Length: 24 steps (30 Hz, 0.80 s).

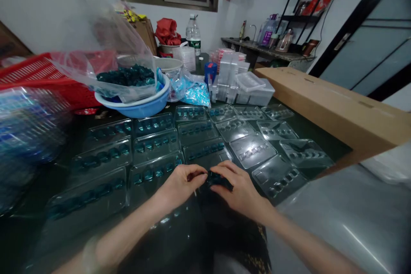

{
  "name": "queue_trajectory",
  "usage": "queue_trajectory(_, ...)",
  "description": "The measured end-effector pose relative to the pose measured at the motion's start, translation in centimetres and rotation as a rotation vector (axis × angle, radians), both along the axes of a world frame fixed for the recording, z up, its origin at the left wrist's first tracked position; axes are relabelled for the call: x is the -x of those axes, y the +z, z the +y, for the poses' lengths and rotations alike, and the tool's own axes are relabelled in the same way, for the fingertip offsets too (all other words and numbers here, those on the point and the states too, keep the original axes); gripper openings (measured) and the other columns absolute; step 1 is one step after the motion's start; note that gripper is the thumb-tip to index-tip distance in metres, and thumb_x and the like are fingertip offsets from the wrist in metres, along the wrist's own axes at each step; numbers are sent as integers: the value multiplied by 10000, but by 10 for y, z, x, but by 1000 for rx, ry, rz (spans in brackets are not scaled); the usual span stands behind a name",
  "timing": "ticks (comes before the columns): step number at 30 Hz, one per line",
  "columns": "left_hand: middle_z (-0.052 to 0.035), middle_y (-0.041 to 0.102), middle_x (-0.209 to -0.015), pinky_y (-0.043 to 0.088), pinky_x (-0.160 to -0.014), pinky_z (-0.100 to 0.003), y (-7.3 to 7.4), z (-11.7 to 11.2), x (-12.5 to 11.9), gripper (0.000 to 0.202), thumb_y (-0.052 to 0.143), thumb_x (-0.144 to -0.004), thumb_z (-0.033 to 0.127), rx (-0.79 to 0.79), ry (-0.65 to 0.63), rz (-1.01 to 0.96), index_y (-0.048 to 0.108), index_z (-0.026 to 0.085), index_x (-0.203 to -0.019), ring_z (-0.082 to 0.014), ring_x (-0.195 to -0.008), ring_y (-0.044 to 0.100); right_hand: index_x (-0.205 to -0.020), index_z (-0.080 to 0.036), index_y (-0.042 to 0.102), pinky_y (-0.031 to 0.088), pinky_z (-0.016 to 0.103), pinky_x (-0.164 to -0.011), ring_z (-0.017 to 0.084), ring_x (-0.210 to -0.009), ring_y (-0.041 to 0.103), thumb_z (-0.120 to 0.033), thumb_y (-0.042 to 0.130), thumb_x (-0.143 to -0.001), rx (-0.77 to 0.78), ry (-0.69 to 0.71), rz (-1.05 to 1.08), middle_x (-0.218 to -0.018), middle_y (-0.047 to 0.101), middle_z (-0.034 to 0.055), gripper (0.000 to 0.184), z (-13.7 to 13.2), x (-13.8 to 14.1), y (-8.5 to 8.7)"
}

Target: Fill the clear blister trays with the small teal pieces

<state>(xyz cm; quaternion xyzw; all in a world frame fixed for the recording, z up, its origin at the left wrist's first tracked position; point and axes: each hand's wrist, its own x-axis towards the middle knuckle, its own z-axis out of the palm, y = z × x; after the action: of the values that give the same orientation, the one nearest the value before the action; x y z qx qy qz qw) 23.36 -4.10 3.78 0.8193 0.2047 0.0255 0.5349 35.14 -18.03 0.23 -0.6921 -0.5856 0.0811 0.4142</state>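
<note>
Clear plastic blister trays (253, 150) lie in rows on a dark table; those on the left (154, 145) hold small teal pieces, those on the right look unfilled. My left hand (181, 184) and my right hand (239, 188) meet at the near middle, over the front edge of a tray. Both are closed around small dark teal pieces (218, 180) held between the fingertips. How many pieces they hold is hidden by the fingers.
A blue basin (141, 105) with a clear bag of teal pieces stands at the back left, beside a red basket (38, 72). Stacked clear trays (244, 83) and a water bottle (193, 34) are behind. A long cardboard box (337, 102) runs along the right.
</note>
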Motion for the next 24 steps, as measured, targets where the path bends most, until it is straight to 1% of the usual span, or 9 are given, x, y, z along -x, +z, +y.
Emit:
queue_trajectory(2,40,458,-512,277,-411,-207,4,0,1,300,472,-784,376,172,28,47,631,144,-887,-82,-434,371,-1075,-216,529,428,276,-767,152,-875,521,-166,565,-763,-89,32,79,-969,531,46,317,3,5,1)
queue_trajectory(4,59,417,-481,238,-371,-191,4,-2,1,337,467,-785,415,301,66,53,591,144,-944,-69,-399,338,-1014,-208,554,436,252,-717,133,-811,533,-159,536,-784,-148,63,148,-910,541,36,236,6,9,2)
queue_trajectory(6,60,428,-508,233,-356,-180,1,-4,1,336,480,-781,424,372,119,16,552,159,-974,-58,-388,348,-920,-192,568,430,233,-654,117,-733,531,-160,521,-792,-176,60,213,-836,544,23,140,8,10,4)
queue_trajectory(10,44,456,-583,260,-351,-160,1,-6,1,250,509,-784,386,452,161,-79,557,154,-865,-24,-378,358,-779,-178,525,388,211,-573,94,-621,484,-157,506,-793,-131,-7,347,-703,510,-16,31,10,7,11)
queue_trajectory(13,25,470,-613,301,-349,-147,5,-7,1,199,524,-786,343,671,117,-122,535,166,-875,-67,-468,474,-762,-178,490,362,194,-523,84,-579,449,-180,474,-813,-99,-51,502,-648,465,-34,53,11,8,12)
queue_trajectory(16,-12,514,-693,369,-348,-171,6,-10,-2,168,511,-794,316,854,70,-140,480,189,-899,-151,-617,566,-755,-177,468,355,194,-513,81,-560,447,-192,453,-820,-129,-106,521,-641,450,-36,68,14,14,8)
queue_trajectory(18,-5,518,-695,385,-348,-177,6,-11,-5,156,533,-781,269,866,73,-149,460,193,-897,-148,-601,568,-750,-180,447,353,198,-516,79,-545,452,-180,441,-817,-158,-143,471,-639,447,-40,67,17,19,6)
queue_trajectory(20,3,521,-692,371,-347,-160,5,-11,-8,174,558,-757,207,814,61,-159,468,181,-905,-117,-556,549,-741,-184,431,350,198,-520,78,-548,454,-170,432,-812,-179,-172,429,-644,442,-42,73,18,21,5)
queue_trajectory(24,-21,581,-714,372,-366,-164,10,-9,-8,308,549,-732,132,560,-11,-116,471,147,-1029,-92,-507,532,-725,-189,412,324,184,-472,78,-537,425,-181,409,-822,-152,-184,434,-626,412,-44,97,17,22,3)
